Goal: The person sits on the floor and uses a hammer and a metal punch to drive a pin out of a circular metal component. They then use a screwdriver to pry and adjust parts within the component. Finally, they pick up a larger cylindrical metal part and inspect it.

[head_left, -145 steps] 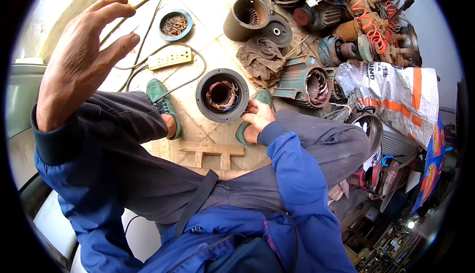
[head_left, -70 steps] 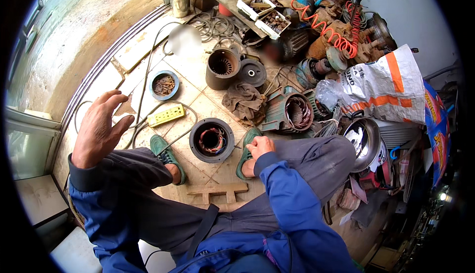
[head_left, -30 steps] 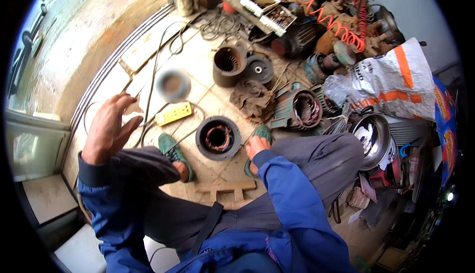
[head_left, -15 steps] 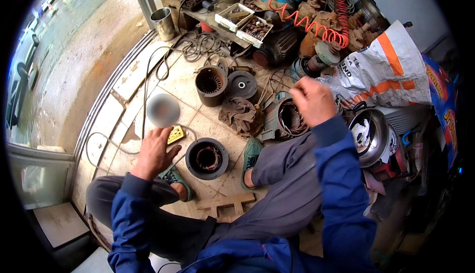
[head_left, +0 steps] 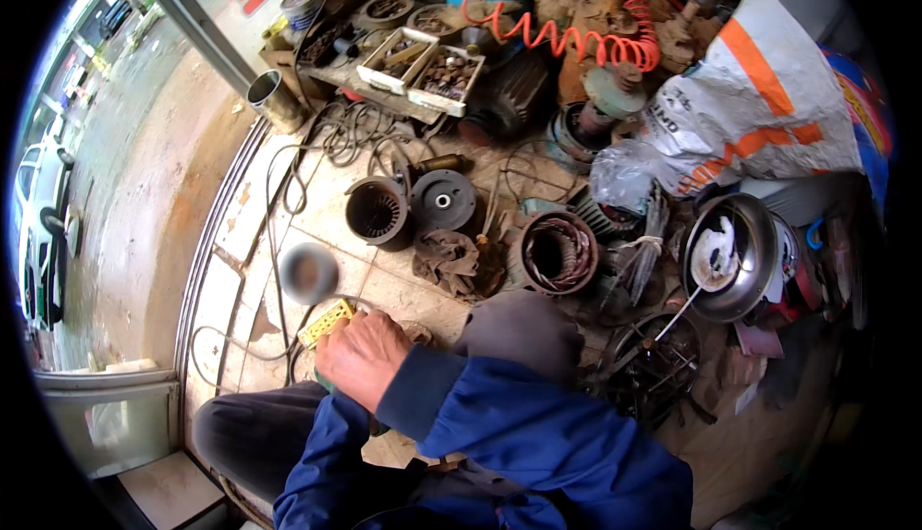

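My right hand (head_left: 365,357) reaches across my body and lies over the end of my left forearm. Its fingers curl down, and what they hold, if anything, is hidden. My left sleeve (head_left: 322,463) comes up from below; the left hand is hidden behind the right hand. Just beyond the right hand lies a yellow power strip (head_left: 327,323) on the tiles. Farther off stands a round grey thing (head_left: 309,273), too blurred to name. My right arm and knee cover the floor between my feet.
Ahead stand an open motor housing (head_left: 378,213), a round grey end cover (head_left: 444,201), a brown rag (head_left: 446,261) and a stator with copper windings (head_left: 557,253). A metal pan (head_left: 732,256) is at right. Cables (head_left: 360,132) lie near the parts bench (head_left: 336,77).
My right hand has swung from the stator at right across to my left forearm. My left hand has drawn back beneath it. The view has shifted, and my right knee has moved.
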### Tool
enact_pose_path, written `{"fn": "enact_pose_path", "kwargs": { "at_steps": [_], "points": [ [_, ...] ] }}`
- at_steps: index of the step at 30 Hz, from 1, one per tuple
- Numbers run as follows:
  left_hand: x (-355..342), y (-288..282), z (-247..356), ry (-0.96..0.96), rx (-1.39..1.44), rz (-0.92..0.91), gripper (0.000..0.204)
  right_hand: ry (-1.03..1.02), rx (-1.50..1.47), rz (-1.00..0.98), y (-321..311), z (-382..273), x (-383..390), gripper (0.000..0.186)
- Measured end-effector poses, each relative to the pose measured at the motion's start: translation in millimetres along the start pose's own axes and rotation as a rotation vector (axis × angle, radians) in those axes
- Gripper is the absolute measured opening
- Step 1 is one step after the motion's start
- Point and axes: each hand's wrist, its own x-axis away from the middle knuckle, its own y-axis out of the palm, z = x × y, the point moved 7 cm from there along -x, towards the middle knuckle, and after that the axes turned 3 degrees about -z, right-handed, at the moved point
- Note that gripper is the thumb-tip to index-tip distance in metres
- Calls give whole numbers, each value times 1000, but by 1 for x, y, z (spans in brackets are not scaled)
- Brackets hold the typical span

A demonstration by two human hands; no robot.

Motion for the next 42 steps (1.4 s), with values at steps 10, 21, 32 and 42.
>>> {"fn": "enact_pose_path", "kwargs": {
  "at_steps": [10, 21, 32, 42],
  "points": [
    [-9, 13, 2, -247, -135, -84, 35, -64, 117, -93, -23, 45, 33, 9],
    [-8, -6, 21, -282, -148, 119, 33, 472, -91, -313, 21, 318, -145, 25],
    [-1, 12, -1, -284, -176, 5, 26, 308, -225, -387, 157, 348, -262, 39],
    [8, 21, -6, -282, -118, -68, 27, 190, -343, -723, 247, 363, -279, 50]
  ]
}}
